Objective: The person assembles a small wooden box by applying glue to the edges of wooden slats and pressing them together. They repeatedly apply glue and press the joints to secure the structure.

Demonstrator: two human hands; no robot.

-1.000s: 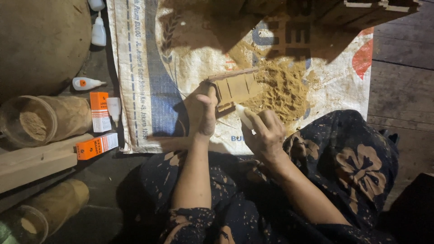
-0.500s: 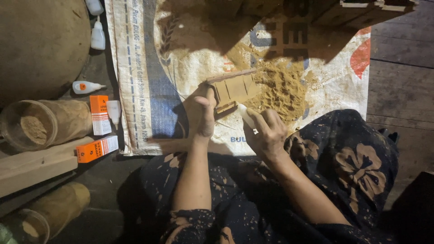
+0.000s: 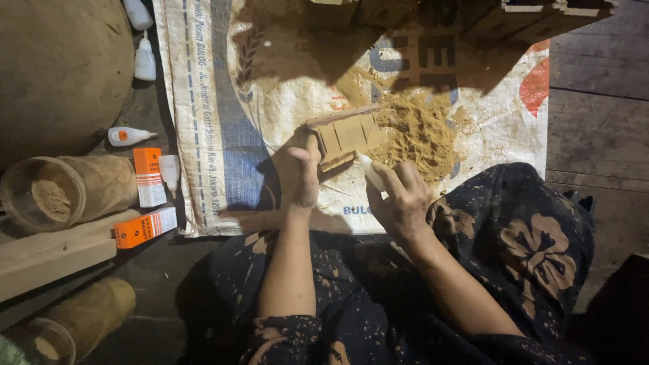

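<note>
My left hand (image 3: 299,172) grips a small slatted wooden piece (image 3: 345,134) by its left end, holding it over a woven plastic sack (image 3: 223,122) spread on the floor. My right hand (image 3: 401,199) holds a small white glue bottle (image 3: 371,171), its tip pointing at the lower edge of the wooden piece. A heap of sawdust (image 3: 419,132) lies on the sack just right of the piece. My lap in dark flowered cloth fills the lower part of the view.
Left of the sack lie white glue bottles (image 3: 145,59) (image 3: 127,136), two orange boxes (image 3: 148,177) (image 3: 144,227), a jar of sawdust on its side (image 3: 64,192), a wooden plank (image 3: 54,253) and another jar (image 3: 74,324). Wooden parts (image 3: 527,17) stand at the top.
My right hand has brought the glue bottle's tip a little closer to the wooden piece. The left hand keeps the piece in place.
</note>
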